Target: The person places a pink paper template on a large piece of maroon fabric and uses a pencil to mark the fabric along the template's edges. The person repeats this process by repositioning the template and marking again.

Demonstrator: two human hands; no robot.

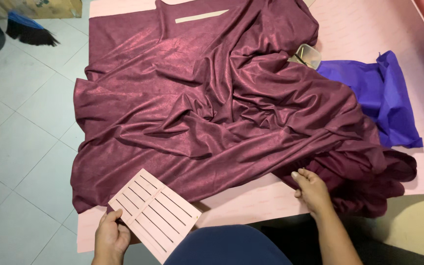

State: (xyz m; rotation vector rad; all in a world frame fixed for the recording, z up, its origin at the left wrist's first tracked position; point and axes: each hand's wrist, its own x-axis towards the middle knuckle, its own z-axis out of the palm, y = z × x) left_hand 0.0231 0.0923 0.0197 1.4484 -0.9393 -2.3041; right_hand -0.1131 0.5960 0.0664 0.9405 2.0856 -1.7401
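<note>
A large sheet of shiny maroon fabric lies crumpled over a pale pink table and hangs off its left side. My left hand holds a pale pink card template with several long slots cut in it, at the table's near edge. My right hand grips the bunched near-right edge of the maroon fabric.
A folded blue-purple cloth lies on the table at the right, with a clear glass object beside it. A thin pale strip rests on the fabric at the far side. Light tiled floor lies to the left, with a dark broom head.
</note>
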